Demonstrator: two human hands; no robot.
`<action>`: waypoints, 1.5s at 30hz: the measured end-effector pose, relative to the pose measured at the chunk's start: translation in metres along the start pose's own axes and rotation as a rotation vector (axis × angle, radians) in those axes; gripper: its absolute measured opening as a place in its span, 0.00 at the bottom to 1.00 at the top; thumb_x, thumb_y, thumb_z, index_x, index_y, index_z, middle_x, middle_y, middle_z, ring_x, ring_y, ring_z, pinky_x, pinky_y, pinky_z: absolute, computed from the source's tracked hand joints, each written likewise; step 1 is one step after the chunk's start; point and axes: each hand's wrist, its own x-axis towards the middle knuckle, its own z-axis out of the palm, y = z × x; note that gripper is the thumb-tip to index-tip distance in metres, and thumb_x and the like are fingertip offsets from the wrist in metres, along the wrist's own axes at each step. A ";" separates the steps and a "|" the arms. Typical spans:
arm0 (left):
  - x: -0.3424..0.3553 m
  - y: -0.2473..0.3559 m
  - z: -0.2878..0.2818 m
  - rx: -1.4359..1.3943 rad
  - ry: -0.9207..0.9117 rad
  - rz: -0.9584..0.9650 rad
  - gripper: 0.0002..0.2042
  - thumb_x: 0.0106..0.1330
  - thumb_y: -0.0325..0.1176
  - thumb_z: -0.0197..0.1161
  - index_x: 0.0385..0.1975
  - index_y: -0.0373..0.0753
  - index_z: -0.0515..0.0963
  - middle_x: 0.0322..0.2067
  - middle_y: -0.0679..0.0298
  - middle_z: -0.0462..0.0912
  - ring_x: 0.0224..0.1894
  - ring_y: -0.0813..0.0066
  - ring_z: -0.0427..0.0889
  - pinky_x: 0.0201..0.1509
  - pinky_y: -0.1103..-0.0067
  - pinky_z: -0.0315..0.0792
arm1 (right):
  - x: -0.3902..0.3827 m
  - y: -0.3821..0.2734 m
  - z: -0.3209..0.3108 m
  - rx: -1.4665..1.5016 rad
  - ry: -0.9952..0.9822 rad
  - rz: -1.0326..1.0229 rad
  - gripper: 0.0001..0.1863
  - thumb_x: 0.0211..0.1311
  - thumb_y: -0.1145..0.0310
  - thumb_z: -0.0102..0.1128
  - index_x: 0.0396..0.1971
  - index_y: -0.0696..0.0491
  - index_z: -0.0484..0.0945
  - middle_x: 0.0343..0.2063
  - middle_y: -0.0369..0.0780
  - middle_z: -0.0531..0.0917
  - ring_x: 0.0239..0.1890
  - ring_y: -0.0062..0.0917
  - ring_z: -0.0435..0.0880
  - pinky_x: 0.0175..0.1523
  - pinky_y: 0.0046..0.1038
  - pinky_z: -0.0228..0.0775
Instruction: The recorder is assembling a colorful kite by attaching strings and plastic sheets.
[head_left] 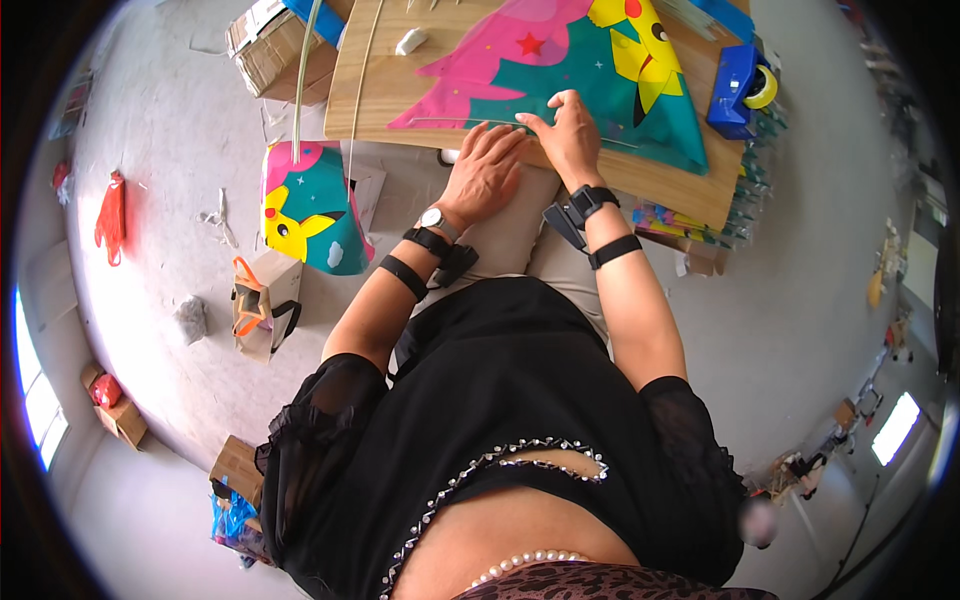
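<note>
A triangular pink and teal kite sheet (545,80), printed with a yellow cartoon figure, lies on a wooden table. Along its near edge runs a thin pale rod (455,121). My left hand (488,168) lies flat at the table's near edge, fingers stretched out and fingertips by the rod. My right hand (568,135) is over the sheet, thumb pointing left beside the rod and forefinger bent apart from it. Its other fingers are partly hidden, and no object shows between thumb and forefinger.
The wooden table (390,85) also carries a small white object (410,41) and a blue tape dispenser (738,92). Long pale rods (305,80) stand at the left, near another printed sheet (315,205). A paper bag (265,305) and cardboard box (285,55) are on the floor.
</note>
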 end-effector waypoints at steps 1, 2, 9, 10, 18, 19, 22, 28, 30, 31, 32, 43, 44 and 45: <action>0.001 0.001 0.000 -0.001 -0.005 0.002 0.26 0.65 0.32 0.66 0.65 0.39 0.79 0.68 0.62 0.77 0.74 0.60 0.70 0.84 0.56 0.56 | 0.002 0.001 0.002 -0.082 0.000 -0.024 0.30 0.56 0.49 0.84 0.44 0.52 0.75 0.33 0.42 0.84 0.35 0.39 0.86 0.41 0.41 0.78; 0.000 0.000 0.000 -0.001 -0.009 0.002 0.26 0.65 0.32 0.66 0.65 0.39 0.79 0.68 0.62 0.77 0.74 0.60 0.70 0.84 0.56 0.56 | 0.005 0.002 0.005 -0.162 -0.001 -0.050 0.32 0.54 0.47 0.85 0.43 0.53 0.75 0.35 0.42 0.85 0.38 0.41 0.87 0.43 0.43 0.79; -0.001 -0.003 0.002 -0.002 -0.004 0.017 0.26 0.65 0.32 0.67 0.65 0.38 0.79 0.68 0.61 0.77 0.73 0.60 0.70 0.84 0.56 0.56 | 0.016 0.004 0.009 -0.163 -0.090 0.080 0.30 0.52 0.45 0.85 0.38 0.51 0.76 0.37 0.44 0.87 0.41 0.43 0.89 0.44 0.44 0.79; -0.003 -0.003 0.001 -0.016 -0.012 0.007 0.26 0.67 0.32 0.66 0.67 0.39 0.78 0.69 0.61 0.77 0.74 0.60 0.70 0.84 0.56 0.55 | 0.018 0.003 0.011 -0.159 -0.080 0.078 0.30 0.52 0.45 0.85 0.39 0.51 0.76 0.37 0.44 0.87 0.41 0.43 0.89 0.44 0.44 0.79; -0.004 -0.001 0.001 0.002 -0.025 0.004 0.27 0.69 0.32 0.64 0.70 0.41 0.75 0.70 0.61 0.76 0.74 0.60 0.70 0.84 0.56 0.54 | 0.012 0.020 0.010 -0.125 -0.109 -0.054 0.30 0.55 0.47 0.83 0.41 0.50 0.74 0.41 0.44 0.87 0.44 0.44 0.88 0.46 0.46 0.79; -0.004 -0.001 0.001 0.012 -0.031 0.003 0.28 0.69 0.32 0.64 0.71 0.41 0.75 0.71 0.61 0.75 0.74 0.60 0.69 0.84 0.56 0.54 | 0.013 0.020 0.012 -0.125 -0.102 -0.049 0.29 0.55 0.47 0.83 0.41 0.50 0.74 0.41 0.43 0.87 0.44 0.44 0.87 0.46 0.46 0.78; -0.004 0.000 -0.001 0.026 -0.034 0.006 0.29 0.68 0.32 0.65 0.71 0.41 0.75 0.71 0.62 0.75 0.75 0.60 0.69 0.85 0.55 0.53 | 0.015 0.022 0.016 -0.127 -0.093 -0.032 0.26 0.58 0.50 0.82 0.41 0.49 0.74 0.40 0.43 0.86 0.45 0.44 0.87 0.46 0.47 0.78; -0.004 0.000 -0.003 0.084 -0.045 0.019 0.29 0.66 0.32 0.67 0.70 0.40 0.75 0.70 0.61 0.75 0.75 0.60 0.69 0.85 0.53 0.52 | 0.019 0.024 0.019 -0.089 -0.080 -0.025 0.14 0.72 0.57 0.68 0.42 0.51 0.77 0.40 0.44 0.88 0.46 0.47 0.88 0.48 0.49 0.78; 0.001 0.004 -0.002 0.077 -0.057 -0.026 0.28 0.66 0.32 0.67 0.69 0.40 0.76 0.69 0.59 0.75 0.75 0.59 0.69 0.85 0.53 0.52 | 0.022 0.030 0.017 -0.008 -0.129 0.073 0.14 0.75 0.56 0.64 0.42 0.53 0.78 0.41 0.46 0.89 0.45 0.48 0.88 0.49 0.49 0.79; 0.005 0.005 -0.002 0.085 -0.074 -0.044 0.30 0.67 0.34 0.67 0.71 0.41 0.74 0.73 0.57 0.72 0.77 0.58 0.66 0.85 0.53 0.51 | 0.024 0.034 0.014 0.017 -0.134 0.064 0.15 0.78 0.56 0.61 0.42 0.54 0.79 0.41 0.48 0.89 0.46 0.49 0.88 0.50 0.48 0.79; 0.008 0.005 -0.001 0.095 -0.064 -0.041 0.30 0.67 0.34 0.67 0.71 0.41 0.74 0.73 0.57 0.72 0.77 0.58 0.66 0.85 0.53 0.51 | 0.025 0.032 0.014 0.021 -0.127 0.051 0.15 0.78 0.56 0.61 0.42 0.54 0.79 0.41 0.48 0.89 0.46 0.49 0.88 0.50 0.48 0.79; 0.003 0.003 0.002 0.158 -0.113 -0.050 0.37 0.69 0.39 0.67 0.80 0.49 0.65 0.82 0.59 0.61 0.84 0.60 0.56 0.85 0.51 0.46 | 0.054 0.024 -0.011 -0.580 -0.053 -0.428 0.16 0.61 0.65 0.75 0.44 0.52 0.80 0.47 0.44 0.83 0.56 0.44 0.81 0.59 0.46 0.76; 0.002 0.004 0.002 0.166 -0.101 -0.036 0.37 0.69 0.40 0.68 0.79 0.48 0.65 0.81 0.59 0.62 0.84 0.59 0.56 0.85 0.51 0.46 | 0.058 0.023 -0.011 -0.634 -0.087 -0.472 0.12 0.63 0.67 0.70 0.43 0.52 0.81 0.45 0.45 0.83 0.54 0.43 0.83 0.57 0.45 0.78; 0.003 0.004 0.004 0.155 -0.092 -0.026 0.37 0.68 0.40 0.67 0.79 0.48 0.66 0.81 0.58 0.63 0.84 0.58 0.57 0.85 0.50 0.47 | 0.063 0.026 -0.011 -0.670 -0.092 -0.504 0.09 0.64 0.69 0.67 0.42 0.53 0.81 0.44 0.45 0.84 0.52 0.42 0.84 0.56 0.44 0.80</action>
